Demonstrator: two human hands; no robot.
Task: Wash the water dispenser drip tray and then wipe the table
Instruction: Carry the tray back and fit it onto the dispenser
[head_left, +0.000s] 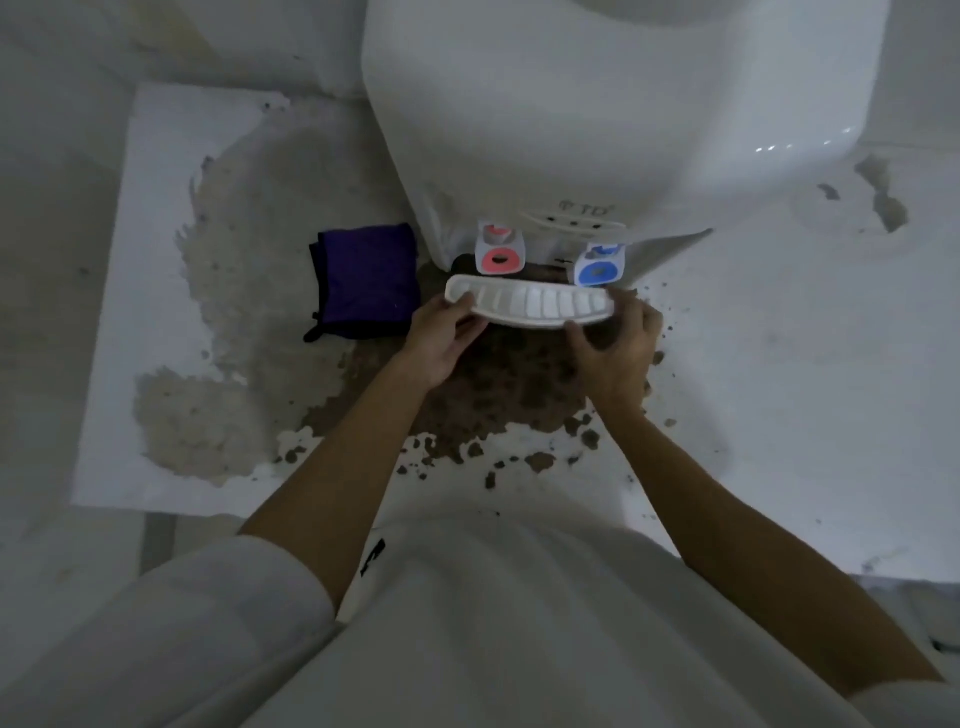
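White slatted plastic drip tray (530, 307) held just below red and blue taps, long axis left–right across the body; left hand (441, 338) and right hand (615, 345) each clasp an end, equally near.

A single wide-angle view from the person's head looks steeply down and forward, close over the counter (779, 364). The wearer's own torso fills the near edge, both forearms reach away toward the middle, and the water dispenser (597, 104) looms at the far edge, bent by the lens.
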